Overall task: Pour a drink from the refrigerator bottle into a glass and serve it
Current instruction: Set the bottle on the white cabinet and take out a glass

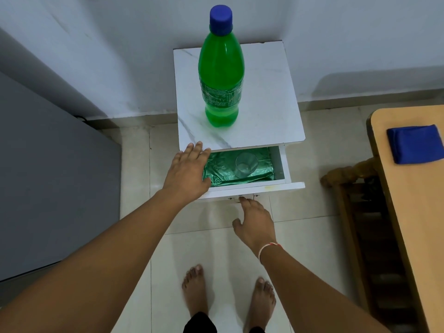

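Observation:
A green plastic bottle [222,75] with a blue cap stands upright on the white marble-patterned top of a small cabinet [269,92]. The cabinet's drawer [254,187] is pulled out. Inside, on a green shiny liner, a clear empty glass [246,164] stands upright. My left hand [186,173] lies flat, fingers spread, over the drawer's left edge, empty. My right hand [255,221] is below the drawer front with its fingertips at the handle; whether it grips the handle is unclear.
A grey refrigerator [52,179] stands to the left. To the right are a wooden table [413,188] with a folded blue cloth [416,143] on it and a wooden chair [350,176]. My bare feet are on the tiled floor.

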